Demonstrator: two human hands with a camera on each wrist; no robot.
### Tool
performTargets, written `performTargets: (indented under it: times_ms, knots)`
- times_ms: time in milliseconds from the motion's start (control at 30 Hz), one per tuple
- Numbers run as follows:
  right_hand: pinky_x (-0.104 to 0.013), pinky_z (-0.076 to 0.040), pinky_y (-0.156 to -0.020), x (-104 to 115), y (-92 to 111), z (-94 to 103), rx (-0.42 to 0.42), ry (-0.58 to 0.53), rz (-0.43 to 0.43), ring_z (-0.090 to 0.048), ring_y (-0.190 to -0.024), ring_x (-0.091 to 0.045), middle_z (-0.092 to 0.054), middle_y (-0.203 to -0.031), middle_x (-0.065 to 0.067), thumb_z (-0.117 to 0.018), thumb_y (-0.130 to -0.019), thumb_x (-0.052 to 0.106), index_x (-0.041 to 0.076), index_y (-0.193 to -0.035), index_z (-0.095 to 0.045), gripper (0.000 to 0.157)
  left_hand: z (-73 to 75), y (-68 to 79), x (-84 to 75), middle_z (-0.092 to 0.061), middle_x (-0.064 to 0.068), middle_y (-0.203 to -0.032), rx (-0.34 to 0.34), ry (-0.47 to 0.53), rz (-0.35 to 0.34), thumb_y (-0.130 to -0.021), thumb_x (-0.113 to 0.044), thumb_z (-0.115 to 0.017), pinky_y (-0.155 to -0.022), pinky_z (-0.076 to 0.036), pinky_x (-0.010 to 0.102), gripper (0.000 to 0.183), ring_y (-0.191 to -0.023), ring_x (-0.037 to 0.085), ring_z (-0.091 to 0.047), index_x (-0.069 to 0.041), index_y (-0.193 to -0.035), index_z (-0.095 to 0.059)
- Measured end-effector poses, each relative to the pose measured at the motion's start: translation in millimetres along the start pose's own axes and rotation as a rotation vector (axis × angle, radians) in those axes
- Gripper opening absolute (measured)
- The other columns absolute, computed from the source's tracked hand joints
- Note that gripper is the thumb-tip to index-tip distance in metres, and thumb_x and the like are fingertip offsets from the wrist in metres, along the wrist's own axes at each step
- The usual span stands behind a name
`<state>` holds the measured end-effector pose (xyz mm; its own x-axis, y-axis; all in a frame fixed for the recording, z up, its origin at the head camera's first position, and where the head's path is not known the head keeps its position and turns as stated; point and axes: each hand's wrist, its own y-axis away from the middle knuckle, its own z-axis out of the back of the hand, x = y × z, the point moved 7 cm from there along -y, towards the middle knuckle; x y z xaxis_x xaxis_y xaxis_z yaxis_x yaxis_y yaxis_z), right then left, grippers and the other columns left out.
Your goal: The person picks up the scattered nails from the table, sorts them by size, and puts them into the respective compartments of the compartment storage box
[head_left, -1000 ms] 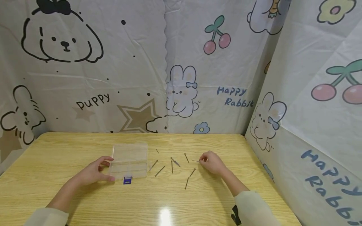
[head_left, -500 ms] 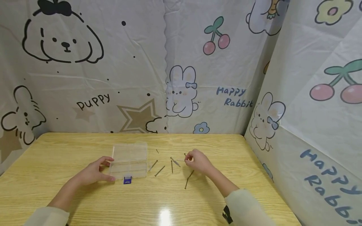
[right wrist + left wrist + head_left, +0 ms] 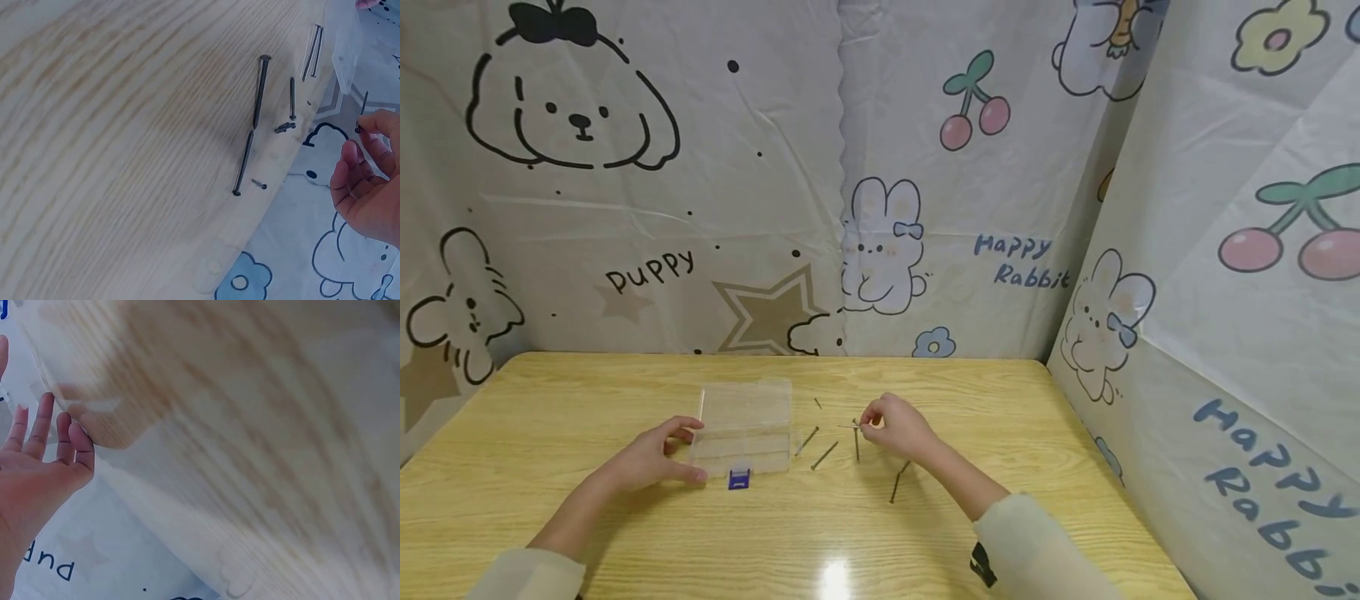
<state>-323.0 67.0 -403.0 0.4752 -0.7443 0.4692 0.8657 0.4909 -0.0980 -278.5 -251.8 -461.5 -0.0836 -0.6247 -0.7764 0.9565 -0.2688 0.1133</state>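
Cartoon-printed sheets (image 3: pixel 760 200) rise behind the wood-grain tabletop (image 3: pixel 775 542). From my head feed, the left hand (image 3: pixel 643 457) rests relaxed, parted fingers against the left side of a clear box (image 3: pixel 745 408); right of the box, the right hand (image 3: pixel 898 427) pinches a thin nail (image 3: pixel 847 427), and loose nails (image 3: pixel 824 456) lie there too. My left-wrist feed shows fingers touching the box's edge; how firmly, I can't tell. On the right-wrist feed I see that nail held at the fingertips.

On the table (image 3: pixel 700 533), the box (image 3: pixel 743 412) lies left of the nails (image 3: pixel 824 456).
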Motion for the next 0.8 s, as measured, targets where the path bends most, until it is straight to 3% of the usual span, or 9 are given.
performTargets:
  times_ms: [567,800]
  knots:
    - [-0.018,-0.042,-0.065,55.5,-18.7,-30.6,0.039,0.078,0.115,-0.047,-0.073,-0.006,-0.056,-0.083,0.002,-0.061,-0.087,0.016,0.013,-0.087,-0.068,0.008,0.4,0.1,1.4,-0.048,0.026,-0.129,-0.031,-0.024,-0.012,-0.071,-0.033,-0.081,-0.098,-0.037,0.057,0.083,-0.117,0.043,-0.044,0.004,-0.133,-0.039]
    - [-0.016,-0.041,-0.063,78.0,-26.5,-44.4,0.074,0.111,0.121,-0.049,-0.073,-0.004,-0.056,-0.085,0.003,-0.062,-0.088,0.02,0.015,-0.088,-0.069,0.008,0.5,0.0,2.5,-0.048,0.025,-0.128,-0.031,-0.036,0.003,-0.07,-0.034,-0.081,-0.096,-0.038,0.056,0.084,-0.115,0.043,-0.046,0.003,-0.133,-0.039]
